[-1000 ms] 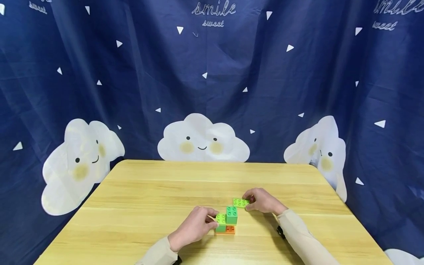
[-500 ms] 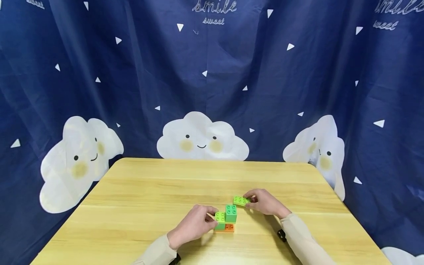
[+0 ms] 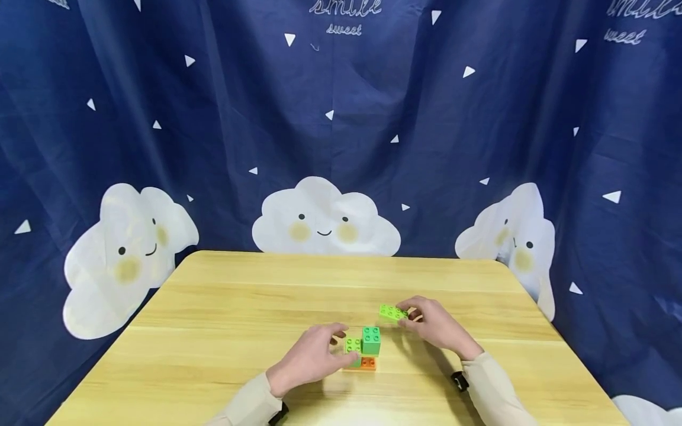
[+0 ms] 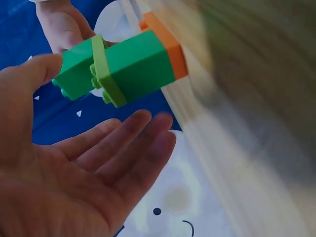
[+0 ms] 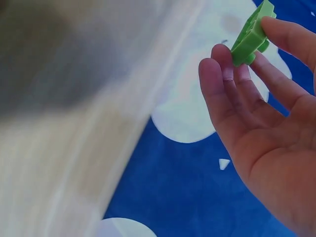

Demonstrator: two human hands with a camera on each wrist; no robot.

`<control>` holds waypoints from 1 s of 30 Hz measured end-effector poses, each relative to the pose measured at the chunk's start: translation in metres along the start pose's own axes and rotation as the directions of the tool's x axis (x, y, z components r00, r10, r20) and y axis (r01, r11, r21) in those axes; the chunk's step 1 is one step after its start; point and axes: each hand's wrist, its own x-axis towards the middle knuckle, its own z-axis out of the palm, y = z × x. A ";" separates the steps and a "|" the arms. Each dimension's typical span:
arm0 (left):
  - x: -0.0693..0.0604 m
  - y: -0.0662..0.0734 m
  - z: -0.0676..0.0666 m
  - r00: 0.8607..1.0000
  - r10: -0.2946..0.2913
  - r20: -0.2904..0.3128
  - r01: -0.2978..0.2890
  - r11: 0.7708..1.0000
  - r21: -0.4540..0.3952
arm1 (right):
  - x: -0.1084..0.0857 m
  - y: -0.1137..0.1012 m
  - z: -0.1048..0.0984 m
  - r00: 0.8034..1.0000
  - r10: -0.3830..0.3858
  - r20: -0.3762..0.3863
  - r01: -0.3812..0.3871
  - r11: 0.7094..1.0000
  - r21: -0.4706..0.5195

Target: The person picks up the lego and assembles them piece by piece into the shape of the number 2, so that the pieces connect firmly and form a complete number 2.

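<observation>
At the bottom of the head view, two beige sleeves point(image 3: 247, 403) reach over the table point(image 3: 256, 313), black bands point(image 3: 459, 381) at the wrists. The left hand point(image 3: 311, 358) frames the left side of the stack point(image 4: 121, 64), its fingers released and extended, a gap between them and the blocks (the thumb overlaps the stack in view; whether it touches cannot be told). Upright on the wood, the stack has an orange plate point(image 3: 367, 363) lowest, a lower block point(image 4: 143, 66) on that plate's left half, a lime plate point(image 3: 353, 343) across it and an upper block point(image 3: 371, 341) on the right, leaving a slot open beneath.

Farther off, the right hand point(image 3: 437, 324) pinches one end of the loose plate point(image 3: 391, 311) between thumb and fingers. The plate is tilted, off the wood, apart from the stack and beyond it; its other end juts out free toward the left.

Far and side edges of the table lie well apart from everything, the far corners rounded, the wood pale and streaked. Behind hangs a navy curtain point(image 3: 330, 142) with white triangles, "smile sweet" lettering point(image 3: 345, 18) and smiling clouds point(image 3: 326, 222).
</observation>
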 end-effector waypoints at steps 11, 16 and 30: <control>0.001 0.005 -0.009 0.970 0.056 -0.237 -0.035 0.995 0.091 | -0.005 -0.026 -0.010 0.997 -0.051 -0.053 0.050 0.999 -0.020; 0.000 0.011 -0.013 0.949 0.089 -0.302 -0.067 0.994 0.084 | -0.007 -0.042 -0.014 0.993 -0.105 -0.056 0.103 0.994 -0.040; -0.002 0.019 -0.013 0.928 0.161 -0.337 -0.170 0.985 0.001 | -0.014 -0.066 -0.007 0.977 -0.215 0.000 0.214 0.973 -0.081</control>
